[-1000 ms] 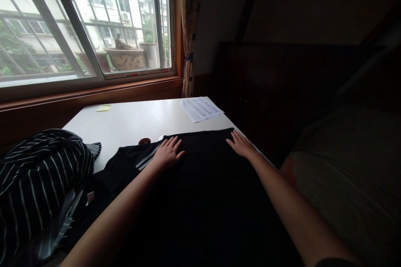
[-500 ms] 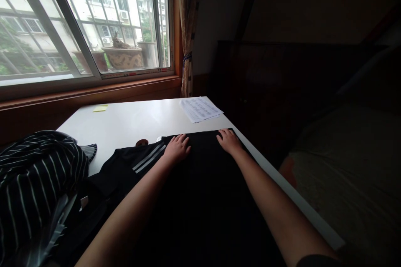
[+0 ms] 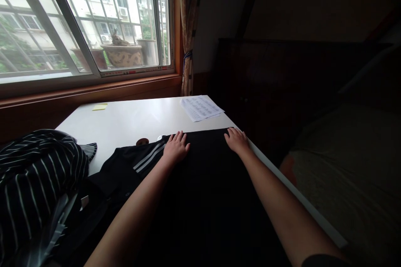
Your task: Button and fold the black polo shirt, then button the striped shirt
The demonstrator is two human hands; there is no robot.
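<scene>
A black shirt (image 3: 206, 175) with grey stripes on its sleeve lies spread over the white table (image 3: 134, 117). My left hand (image 3: 177, 146) rests flat on the cloth beside the striped sleeve, fingers apart. Near the far right corner of the shirt, my right hand (image 3: 237, 139) presses on the fabric with its fingers stretched out. A collar with a small white label (image 3: 84, 202) shows at the left. The shirt's lower part fades into shadow between my forearms.
At the left a dark striped garment (image 3: 40, 175) is heaped up. Printed sheets (image 3: 202, 108) lie at the table's far right corner, yellow sticky notes (image 3: 100, 107) at the far left. A brown round object (image 3: 142, 142) sits behind the sleeve. A barred window (image 3: 119, 16) is beyond.
My right hand has slid a little to the right along the shirt's far edge, toward the table's side. My left hand stays nearly in place, its fingers slightly straighter.
</scene>
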